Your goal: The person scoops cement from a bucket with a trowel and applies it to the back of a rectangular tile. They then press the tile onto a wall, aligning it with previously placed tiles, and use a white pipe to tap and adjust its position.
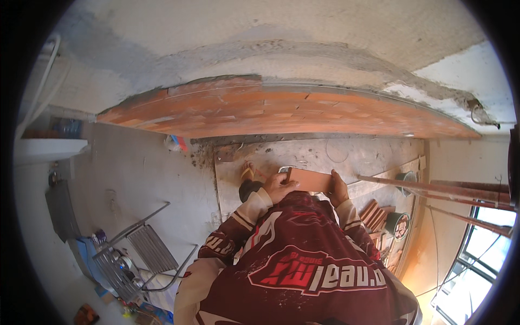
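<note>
An orange-brown terracotta brick tile (311, 179) lies in front of my chest, held level between my two hands. My left hand (279, 187) grips its left end, thumb on top. At the right end, my right hand (339, 188) has its fingers and thumb closed on the edge. Ahead of me a band of similar orange tiles (260, 111) covers the lower wall, beneath rough grey plaster (303, 57). A small pale object partly shows just behind the tile's left end; I cannot make out its kind.
Stacked tiles (374, 215) and a dark bucket (398, 225) stand on the right, with another bucket (405, 182) farther off. Reddish poles (449, 190) slant in from the right. A metal chair (151, 249) is at the left. My sandalled foot (248, 172) rests on a dusty board (233, 187).
</note>
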Tool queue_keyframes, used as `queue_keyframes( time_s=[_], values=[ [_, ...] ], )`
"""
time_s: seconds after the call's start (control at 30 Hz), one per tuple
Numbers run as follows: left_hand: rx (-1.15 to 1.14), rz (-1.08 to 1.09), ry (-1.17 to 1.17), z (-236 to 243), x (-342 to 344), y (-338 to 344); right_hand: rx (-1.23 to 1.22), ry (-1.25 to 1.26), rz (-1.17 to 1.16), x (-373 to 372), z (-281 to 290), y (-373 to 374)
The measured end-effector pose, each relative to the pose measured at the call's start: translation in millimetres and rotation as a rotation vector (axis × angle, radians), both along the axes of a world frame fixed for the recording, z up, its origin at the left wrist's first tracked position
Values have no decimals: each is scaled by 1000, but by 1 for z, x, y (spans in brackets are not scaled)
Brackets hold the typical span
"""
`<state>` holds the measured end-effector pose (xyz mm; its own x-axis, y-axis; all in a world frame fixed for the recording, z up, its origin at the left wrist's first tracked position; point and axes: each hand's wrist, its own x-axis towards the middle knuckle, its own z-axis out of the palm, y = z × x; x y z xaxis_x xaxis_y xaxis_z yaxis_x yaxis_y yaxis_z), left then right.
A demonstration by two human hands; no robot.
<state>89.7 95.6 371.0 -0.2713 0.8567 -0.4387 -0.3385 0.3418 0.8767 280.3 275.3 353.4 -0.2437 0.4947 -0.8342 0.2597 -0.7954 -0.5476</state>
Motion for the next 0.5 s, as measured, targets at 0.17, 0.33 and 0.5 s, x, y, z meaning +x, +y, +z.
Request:
queue_keyframes(
  time_s=[0.17, 0.33, 0.5],
  values=[
    [-14, -37, 145, -6, 1, -3, -34, 12, 9, 6, -16, 1],
    [18, -6, 172, -8, 2, -5, -30, -17, 13, 9, -26, 6],
    [-30, -24, 143, 3, 0, -6, -43, 54, 14, 13, -34, 8]
  ],
)
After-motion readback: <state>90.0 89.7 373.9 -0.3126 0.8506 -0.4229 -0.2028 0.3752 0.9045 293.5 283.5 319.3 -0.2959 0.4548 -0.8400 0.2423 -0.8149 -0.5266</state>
